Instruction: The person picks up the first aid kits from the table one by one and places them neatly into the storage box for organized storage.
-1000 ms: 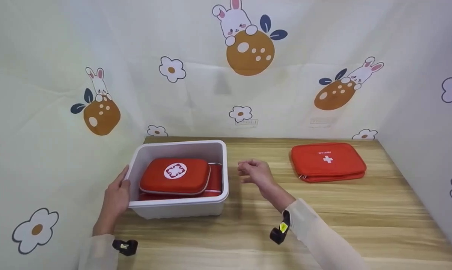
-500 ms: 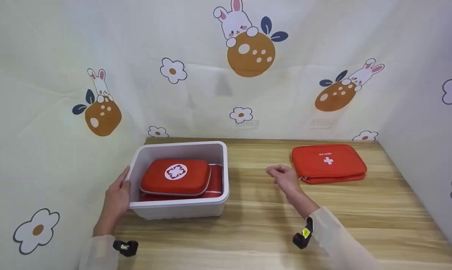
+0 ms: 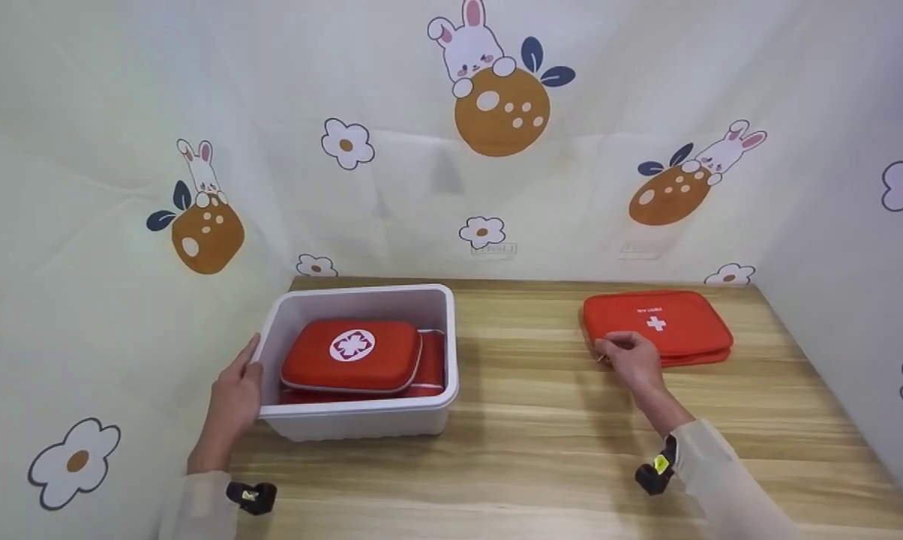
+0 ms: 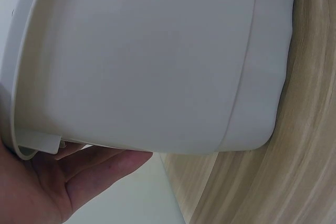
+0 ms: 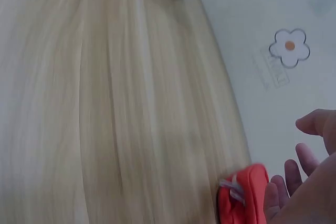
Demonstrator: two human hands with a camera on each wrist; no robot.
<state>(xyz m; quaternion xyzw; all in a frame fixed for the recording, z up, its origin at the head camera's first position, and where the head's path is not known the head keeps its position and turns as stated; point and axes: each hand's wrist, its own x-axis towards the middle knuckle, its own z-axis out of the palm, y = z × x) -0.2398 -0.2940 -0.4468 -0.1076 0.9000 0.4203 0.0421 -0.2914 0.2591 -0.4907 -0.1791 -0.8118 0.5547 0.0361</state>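
Observation:
At the left stands a light grey plastic bin (image 3: 354, 421). My left hand (image 3: 232, 397) holds its left rim, with fingers running along the outer wall under the lip in the left wrist view. Inside the bin, a red hard-shell first aid case (image 3: 384, 352) with a white round emblem lies on top of another red item (image 3: 433, 358). On the right, a red zipped first aid pouch (image 3: 688, 326) with a white cross lies flat. My right hand (image 3: 635, 364) overlaps its front left corner, by the zipper pull; its fingers are loosely bent, thumb apart, in the right wrist view.
The wood-grain table (image 3: 511, 450) runs between the bin and the pouch. Pale fabric walls (image 3: 391, 195) printed with rabbits, oranges and flowers enclose it at the back and both sides. Each wrist wears a small black camera, such as the right camera (image 3: 655, 469).
My right hand has moved right from beside the bin to the pouch's front left corner. My left hand, the bin and the pouch have stayed in place.

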